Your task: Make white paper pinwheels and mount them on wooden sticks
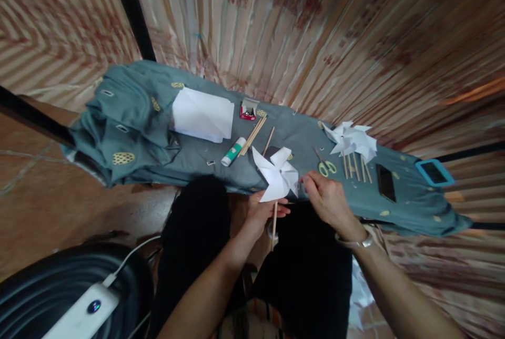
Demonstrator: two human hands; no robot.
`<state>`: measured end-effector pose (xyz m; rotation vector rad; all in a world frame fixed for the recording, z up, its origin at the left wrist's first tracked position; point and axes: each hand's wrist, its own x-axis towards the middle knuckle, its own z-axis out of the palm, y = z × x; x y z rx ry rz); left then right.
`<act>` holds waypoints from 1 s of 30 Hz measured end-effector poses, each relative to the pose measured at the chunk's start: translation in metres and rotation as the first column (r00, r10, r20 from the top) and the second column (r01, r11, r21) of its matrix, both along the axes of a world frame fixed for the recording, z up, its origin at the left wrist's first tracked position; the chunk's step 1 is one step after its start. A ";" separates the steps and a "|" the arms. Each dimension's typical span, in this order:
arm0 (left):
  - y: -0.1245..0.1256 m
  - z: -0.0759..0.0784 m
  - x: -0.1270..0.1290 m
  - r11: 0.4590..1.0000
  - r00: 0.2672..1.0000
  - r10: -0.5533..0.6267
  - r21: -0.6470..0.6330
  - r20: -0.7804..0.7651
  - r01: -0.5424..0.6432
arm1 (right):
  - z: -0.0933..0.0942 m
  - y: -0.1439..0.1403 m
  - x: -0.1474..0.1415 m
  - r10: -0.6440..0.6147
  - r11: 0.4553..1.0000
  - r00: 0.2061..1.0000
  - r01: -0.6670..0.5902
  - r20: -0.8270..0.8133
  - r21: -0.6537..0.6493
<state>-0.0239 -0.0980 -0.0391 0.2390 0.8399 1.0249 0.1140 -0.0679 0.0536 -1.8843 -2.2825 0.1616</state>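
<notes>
Caught mid-assembly, just below the scissors (327, 167): paper pinwheel (278, 173) on its stick (274, 223), pinched by left hand (261, 212) fingers, right hand (327, 198) fingers pressed together at its edge; next, probably, careful fixing at the hub.

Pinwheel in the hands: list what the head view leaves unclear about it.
- Right hand fingers at the pinwheel: whatever they pinch is too small to see.
- Stick: its top is hidden behind the paper, so how it joins is unclear.
- Left hand: its grip is partly covered by the paper.
</notes>
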 end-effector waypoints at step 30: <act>0.104 0.074 0.021 0.946 0.995 -0.034 0.317 -0.096 0.062 | -0.061 0.031 0.002 -0.075 0.990 0.504 -0.068 -0.861 -0.126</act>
